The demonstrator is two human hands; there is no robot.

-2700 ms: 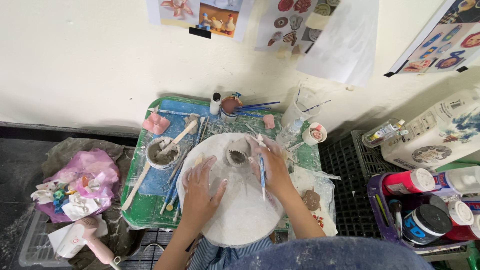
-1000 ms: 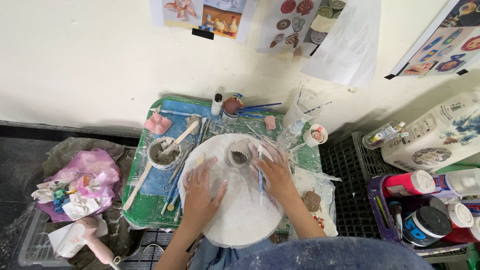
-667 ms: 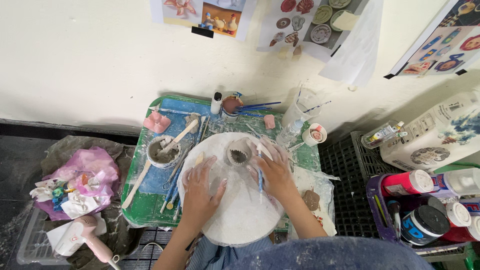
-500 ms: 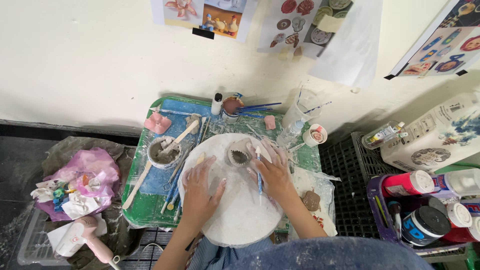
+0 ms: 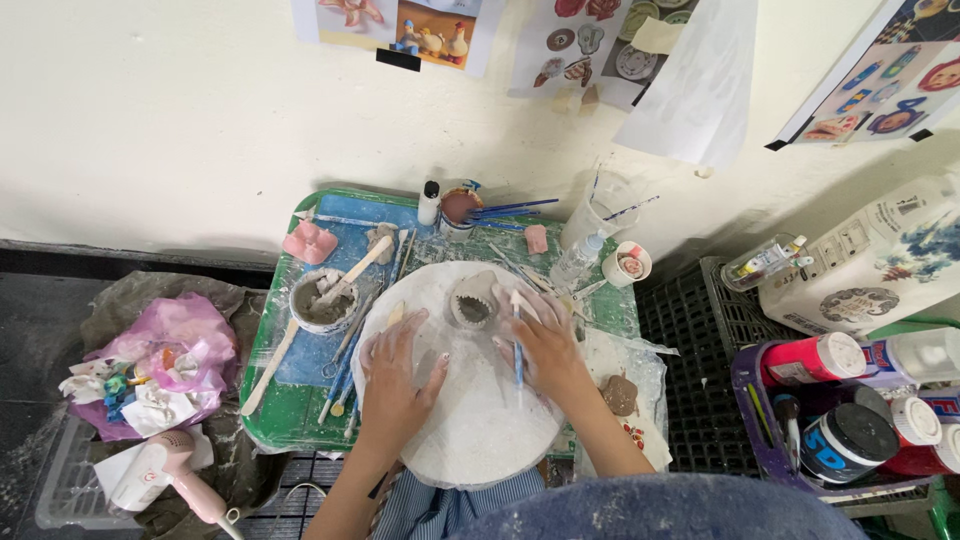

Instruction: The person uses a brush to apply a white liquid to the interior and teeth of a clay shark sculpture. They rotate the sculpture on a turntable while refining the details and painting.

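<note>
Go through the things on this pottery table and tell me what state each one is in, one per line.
Small grey clay shark-mouth piece: upright, mouth open, on round white board.
Left hand: flat on the board, empty.
Right hand: holding thin blue tool.
Grey slip bowl: wooden stick resting in it.
Pink hair dryer: lying on its side.

Matt grey clay piece (image 5: 472,305) — rough

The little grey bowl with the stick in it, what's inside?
The grey bowl holds grey clay slurry, and a wooden stick leans out over its rim. The stick's lower end and the bowl's bottom are hidden under the slurry.
</note>
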